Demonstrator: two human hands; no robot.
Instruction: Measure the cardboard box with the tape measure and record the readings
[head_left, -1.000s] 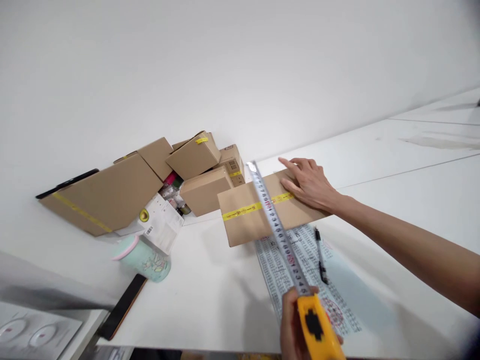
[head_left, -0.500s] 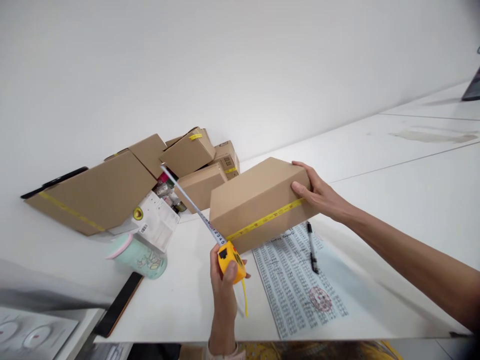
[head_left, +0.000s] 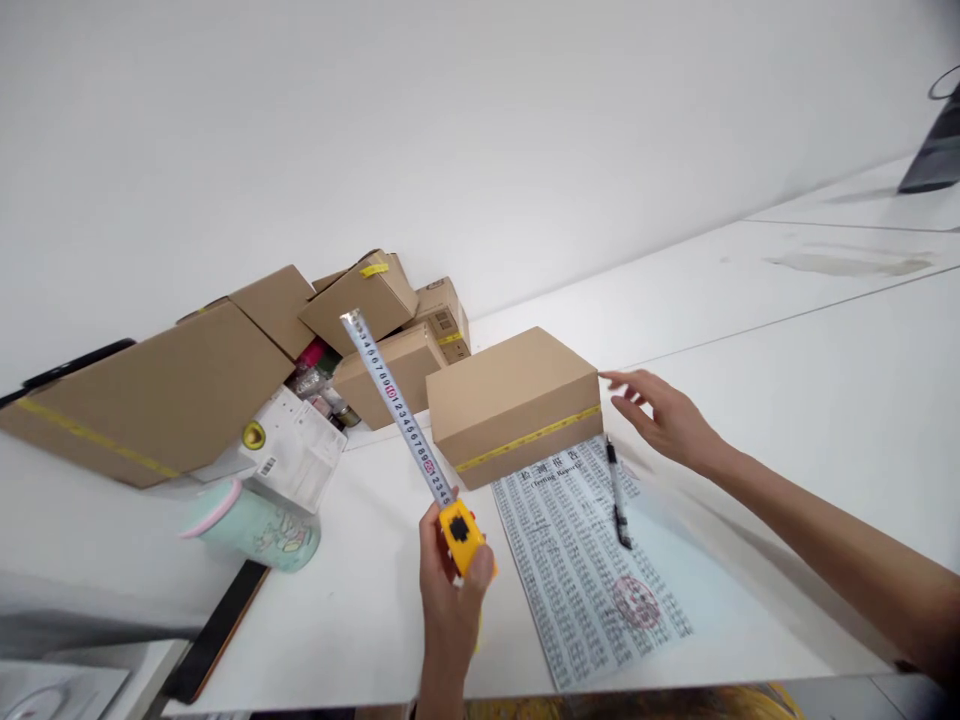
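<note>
My left hand (head_left: 450,590) is closed around a yellow tape measure (head_left: 462,535). Its metal blade sticks out up and to the left, numbers showing, the end hook in front of the stacked boxes. A closed brown cardboard box (head_left: 521,400) with a strip of yellow measuring tape along its front side sits on the table, at the top edge of a printed report sheet (head_left: 577,590). My right hand (head_left: 664,415) is open beside the box's right end, fingers stretched toward its corner; whether a fingertip touches it I cannot tell. A black pen (head_left: 619,495) lies on the sheet.
Several cardboard boxes (head_left: 360,305) are stacked against the wall, with a large tape-marked box (head_left: 157,390) to their left. Nearby are a white packet (head_left: 296,445) and a mint tumbler (head_left: 259,525) lying on its side. A dark object (head_left: 934,155) stands far right.
The box has been set down from my right hand, which has let go and drawn off to the right. My left hand has turned the tape measure so its blade faces me.
</note>
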